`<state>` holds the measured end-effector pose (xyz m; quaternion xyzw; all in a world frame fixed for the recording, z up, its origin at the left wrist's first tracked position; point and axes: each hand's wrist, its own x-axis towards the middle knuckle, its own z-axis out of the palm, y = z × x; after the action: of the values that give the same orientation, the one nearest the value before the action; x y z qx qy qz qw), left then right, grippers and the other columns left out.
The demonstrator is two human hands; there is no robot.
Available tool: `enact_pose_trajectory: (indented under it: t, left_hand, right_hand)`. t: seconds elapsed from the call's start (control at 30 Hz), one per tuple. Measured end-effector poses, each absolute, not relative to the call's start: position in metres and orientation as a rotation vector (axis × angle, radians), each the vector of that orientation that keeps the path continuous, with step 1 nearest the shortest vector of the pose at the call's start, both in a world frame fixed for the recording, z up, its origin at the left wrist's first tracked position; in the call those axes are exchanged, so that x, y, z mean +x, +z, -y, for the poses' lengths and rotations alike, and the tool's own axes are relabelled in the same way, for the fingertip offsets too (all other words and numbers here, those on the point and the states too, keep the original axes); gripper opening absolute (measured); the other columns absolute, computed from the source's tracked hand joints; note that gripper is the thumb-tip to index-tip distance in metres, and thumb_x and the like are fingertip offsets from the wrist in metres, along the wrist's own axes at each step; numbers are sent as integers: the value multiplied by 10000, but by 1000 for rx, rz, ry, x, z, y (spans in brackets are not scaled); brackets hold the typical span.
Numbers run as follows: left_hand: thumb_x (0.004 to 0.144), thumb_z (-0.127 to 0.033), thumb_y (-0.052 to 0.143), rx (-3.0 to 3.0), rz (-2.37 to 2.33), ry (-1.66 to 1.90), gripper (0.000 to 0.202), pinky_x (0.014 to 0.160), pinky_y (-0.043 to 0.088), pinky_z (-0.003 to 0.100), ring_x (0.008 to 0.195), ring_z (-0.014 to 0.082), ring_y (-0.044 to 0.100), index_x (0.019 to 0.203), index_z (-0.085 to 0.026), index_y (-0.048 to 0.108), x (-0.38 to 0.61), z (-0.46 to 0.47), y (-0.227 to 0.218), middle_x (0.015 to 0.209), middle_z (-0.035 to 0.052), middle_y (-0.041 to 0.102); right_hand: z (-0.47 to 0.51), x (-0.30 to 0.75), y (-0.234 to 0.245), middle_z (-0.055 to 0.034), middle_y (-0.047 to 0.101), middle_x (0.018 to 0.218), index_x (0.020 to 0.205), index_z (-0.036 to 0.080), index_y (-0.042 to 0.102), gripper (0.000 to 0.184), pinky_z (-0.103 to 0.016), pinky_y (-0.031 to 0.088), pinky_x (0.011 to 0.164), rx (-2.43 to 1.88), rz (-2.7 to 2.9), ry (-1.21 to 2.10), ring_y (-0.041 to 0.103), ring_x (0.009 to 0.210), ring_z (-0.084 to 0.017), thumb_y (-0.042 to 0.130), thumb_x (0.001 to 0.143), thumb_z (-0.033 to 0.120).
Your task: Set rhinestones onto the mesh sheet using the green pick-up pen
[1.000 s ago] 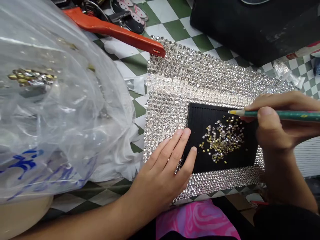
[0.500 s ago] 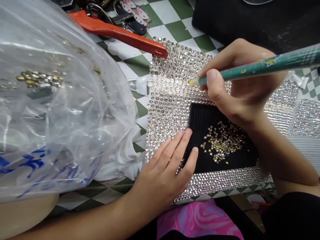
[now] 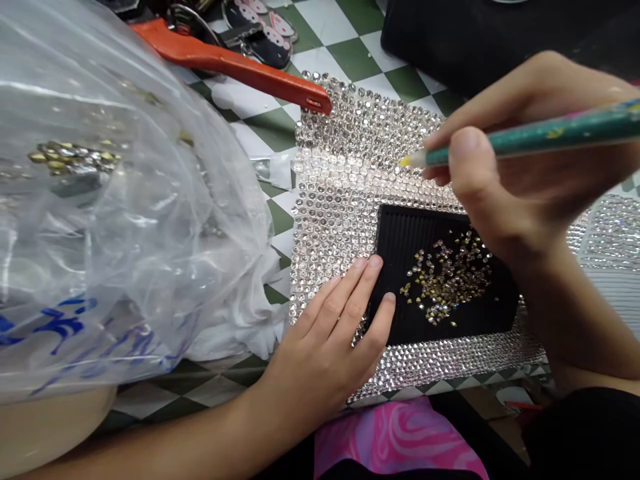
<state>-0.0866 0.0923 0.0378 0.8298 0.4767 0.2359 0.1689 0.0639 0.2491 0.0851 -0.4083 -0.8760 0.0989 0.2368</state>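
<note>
A sheet covered in clear rhinestones lies on the green and white checked table. On it rests a black ridged tray holding several loose gold-backed rhinestones. My left hand lies flat with its fingers stretched out, pressing on the sheet at the tray's left edge. My right hand is closed on a green pencil-like picker, whose pale tip hovers over the sheet just above the tray.
A large clear plastic bag with blue print fills the left side. An orange-handled tool lies at the sheet's top left corner. A black bag sits at the back right. Pink cloth is at the near edge.
My right hand lifted the picker from the tray up to the sheet's upper left, then drew it slightly right. My left hand has stayed put.
</note>
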Motion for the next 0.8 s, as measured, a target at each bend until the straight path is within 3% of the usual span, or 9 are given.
enact_pose_trajectory:
  t: [0.17,0.37,0.6,0.8]
  left_hand:
    - [838,-200,483,2363,-1351,681,341,995,346,422,1272,297,344,1159,-89,502,-87,-92,37,1342,216,378]
    - [836,-199,485,2370,-1335,679,349,1003,334,427,1272,310,339,1164,-81,504,-87,-92,35,1342,225,373]
    - [838,-196,479,2374,-1342,663,340,1000,337,425,1271,306,340,1157,-80,509,-88,-92,37,1338,226,377]
    - [836,-198,485,2369,-1337,676,349,1007,328,422,1263,310,351,1161,-76,510,-87,-92,36,1334,231,381]
  right_hand:
    - [-222,88,95,33,638,684,745,258,608,78,-277,419,450,-1283,2335,254,541,532,-103,557,735,200]
    - [-188,114,82,53,601,612,793,293,647,237,-272,415,407,-1296,2232,376,557,501,-109,568,640,130]
    - [-188,115,65,64,618,583,771,284,652,196,-250,402,381,-1205,2177,311,556,465,-105,571,648,154]
    - [-192,112,80,32,625,607,726,211,648,111,-244,403,406,-1333,2210,327,556,486,-92,570,676,150]
